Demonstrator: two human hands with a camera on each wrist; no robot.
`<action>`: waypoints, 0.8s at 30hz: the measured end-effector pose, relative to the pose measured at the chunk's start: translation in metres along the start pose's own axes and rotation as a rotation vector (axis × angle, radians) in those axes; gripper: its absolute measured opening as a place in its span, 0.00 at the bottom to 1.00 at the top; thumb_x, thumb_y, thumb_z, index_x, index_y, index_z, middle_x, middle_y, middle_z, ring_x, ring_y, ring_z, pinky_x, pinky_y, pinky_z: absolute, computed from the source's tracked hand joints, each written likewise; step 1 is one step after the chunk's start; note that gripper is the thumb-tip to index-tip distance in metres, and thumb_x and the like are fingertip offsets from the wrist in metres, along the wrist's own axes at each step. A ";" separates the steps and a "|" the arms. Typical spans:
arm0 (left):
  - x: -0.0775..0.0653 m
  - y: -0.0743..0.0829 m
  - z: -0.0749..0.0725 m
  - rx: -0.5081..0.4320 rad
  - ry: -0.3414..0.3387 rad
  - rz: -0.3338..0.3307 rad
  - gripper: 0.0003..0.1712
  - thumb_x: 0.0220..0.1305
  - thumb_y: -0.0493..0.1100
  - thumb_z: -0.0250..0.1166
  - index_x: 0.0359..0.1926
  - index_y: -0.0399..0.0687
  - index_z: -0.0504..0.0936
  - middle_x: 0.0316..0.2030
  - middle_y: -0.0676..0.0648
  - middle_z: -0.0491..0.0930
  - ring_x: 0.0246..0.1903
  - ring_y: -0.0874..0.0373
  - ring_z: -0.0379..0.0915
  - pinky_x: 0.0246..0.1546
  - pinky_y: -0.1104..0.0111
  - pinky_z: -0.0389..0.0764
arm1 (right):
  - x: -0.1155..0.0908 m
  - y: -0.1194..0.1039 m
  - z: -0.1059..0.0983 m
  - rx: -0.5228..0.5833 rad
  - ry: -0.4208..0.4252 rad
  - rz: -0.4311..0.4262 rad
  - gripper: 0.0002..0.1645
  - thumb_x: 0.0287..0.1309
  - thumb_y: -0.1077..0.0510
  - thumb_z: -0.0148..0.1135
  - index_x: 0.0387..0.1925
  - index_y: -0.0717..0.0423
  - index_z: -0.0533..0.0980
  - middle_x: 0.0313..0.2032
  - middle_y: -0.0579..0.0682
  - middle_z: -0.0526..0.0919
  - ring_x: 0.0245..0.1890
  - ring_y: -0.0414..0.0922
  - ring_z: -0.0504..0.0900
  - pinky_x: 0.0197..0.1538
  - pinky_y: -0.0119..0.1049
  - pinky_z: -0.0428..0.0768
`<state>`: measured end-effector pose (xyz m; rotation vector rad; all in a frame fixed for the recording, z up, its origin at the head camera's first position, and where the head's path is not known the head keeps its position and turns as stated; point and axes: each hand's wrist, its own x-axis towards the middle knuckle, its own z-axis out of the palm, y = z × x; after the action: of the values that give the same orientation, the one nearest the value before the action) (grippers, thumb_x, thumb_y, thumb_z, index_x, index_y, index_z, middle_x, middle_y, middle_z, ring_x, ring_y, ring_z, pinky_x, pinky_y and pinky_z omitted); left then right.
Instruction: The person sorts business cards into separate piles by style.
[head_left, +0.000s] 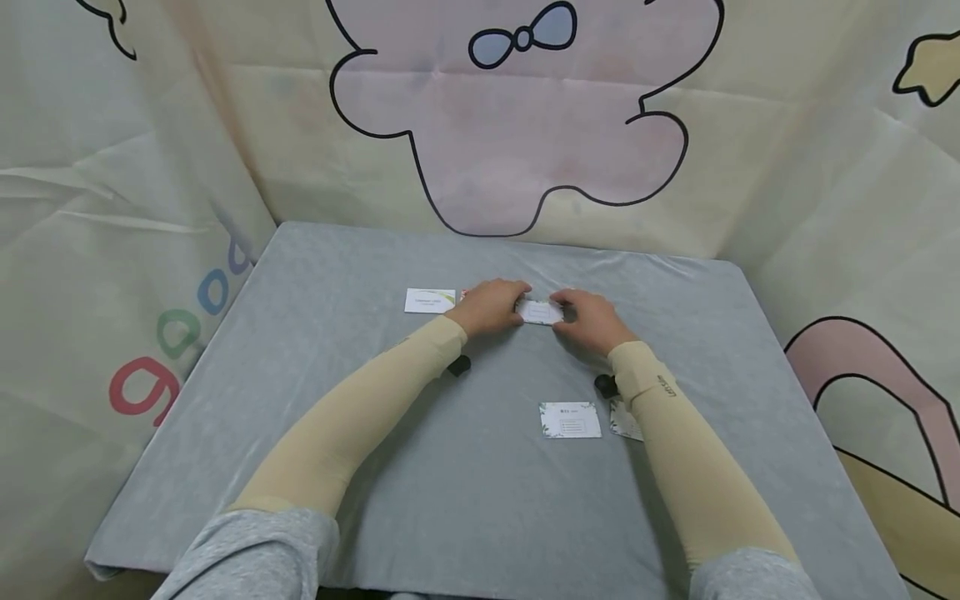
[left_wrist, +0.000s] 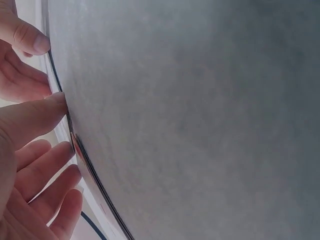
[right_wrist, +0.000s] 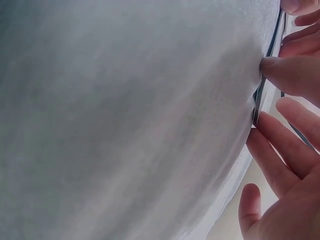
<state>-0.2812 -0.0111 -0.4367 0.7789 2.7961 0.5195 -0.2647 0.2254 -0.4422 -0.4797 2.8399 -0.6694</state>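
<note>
A small white printed card (head_left: 540, 312) lies flat on the grey cloth between my two hands. My left hand (head_left: 489, 307) pinches its left end, thumb on the near edge and fingers at the far edge. At the right end my right hand (head_left: 592, 321) grips the same card between thumb and fingers. From the left wrist view, the left thumb (left_wrist: 42, 112) touches a thin card edge seen side-on. The right thumb (right_wrist: 290, 72) touches a card edge in the right wrist view. Left of my left hand lies a white card with a yellow-green curve (head_left: 430, 301).
A red-marked card (head_left: 463, 293) is mostly hidden behind my left hand. Nearer to me lie a white card with green leaf corners (head_left: 570, 420) and another leaf-patterned card (head_left: 624, 420), partly covered by my right forearm. Grey cloth covers the table (head_left: 465, 483); printed curtains (head_left: 300, 167) surround it.
</note>
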 end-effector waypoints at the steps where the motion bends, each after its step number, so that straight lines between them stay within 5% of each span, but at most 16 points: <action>1: 0.000 0.000 0.000 0.000 0.001 0.002 0.35 0.75 0.48 0.70 0.78 0.49 0.72 0.67 0.47 0.83 0.65 0.52 0.80 0.68 0.56 0.79 | 0.000 0.000 0.000 0.000 0.000 0.002 0.35 0.68 0.56 0.72 0.73 0.57 0.75 0.74 0.61 0.77 0.77 0.62 0.72 0.78 0.62 0.69; 15: -0.012 0.008 0.003 0.044 0.021 0.029 0.37 0.73 0.50 0.72 0.78 0.48 0.72 0.66 0.46 0.84 0.64 0.51 0.81 0.69 0.56 0.79 | -0.010 -0.001 -0.001 -0.015 -0.008 -0.035 0.36 0.67 0.56 0.73 0.73 0.58 0.74 0.73 0.63 0.77 0.76 0.64 0.72 0.79 0.63 0.67; 19: -0.032 0.023 0.005 0.074 0.035 0.101 0.40 0.71 0.53 0.74 0.77 0.45 0.73 0.65 0.45 0.84 0.63 0.50 0.82 0.67 0.56 0.80 | -0.035 -0.002 -0.006 -0.026 -0.005 -0.078 0.36 0.67 0.55 0.73 0.73 0.59 0.74 0.72 0.63 0.78 0.75 0.64 0.73 0.78 0.67 0.64; 24: -0.072 0.051 0.012 0.104 0.038 0.175 0.41 0.68 0.59 0.75 0.75 0.45 0.75 0.63 0.47 0.87 0.59 0.52 0.85 0.64 0.59 0.82 | -0.091 -0.011 -0.008 -0.066 0.019 -0.134 0.35 0.65 0.54 0.76 0.71 0.56 0.76 0.69 0.59 0.82 0.72 0.61 0.78 0.71 0.71 0.62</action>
<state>-0.1937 -0.0051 -0.4213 1.0529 2.8239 0.4233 -0.1787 0.2516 -0.4210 -0.6828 2.8746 -0.6079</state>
